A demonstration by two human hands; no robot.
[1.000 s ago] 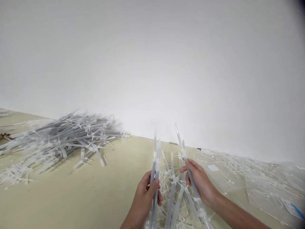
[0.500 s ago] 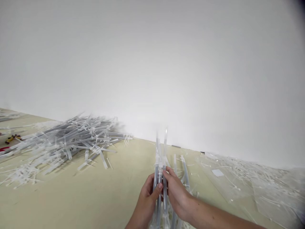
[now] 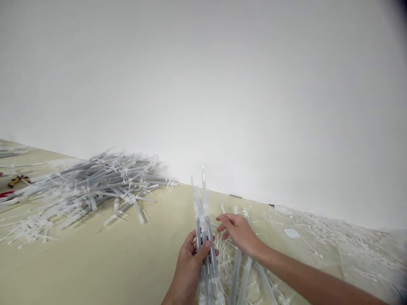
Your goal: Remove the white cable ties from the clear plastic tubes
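Note:
Three clear plastic tubes (image 3: 204,228) stand side by side in my left hand (image 3: 190,262), whose thumb lies across their front. White fittings or ties circle the tubes above the fingers and again lower down. To their right, my right hand (image 3: 238,231) is apart from the bundle, its fingers loosely spread with nothing seen in them. Beneath it, white cable ties (image 3: 224,258) lie scattered on the table. More clear tubes (image 3: 244,277) rest there, partly hidden by my right arm.
A big heap of tubes with white ties (image 3: 104,182) lies on the left of the pale table (image 3: 127,262). Pliers with yellow and black handles (image 3: 19,181) are at the far left. Clear bags of cable ties (image 3: 337,237) lie right. A white wall (image 3: 203,84) rises behind.
My right hand has let go of the tubes and moved right. My left hand has shifted the bundle to the left, uncovering the cable ties and tubes below.

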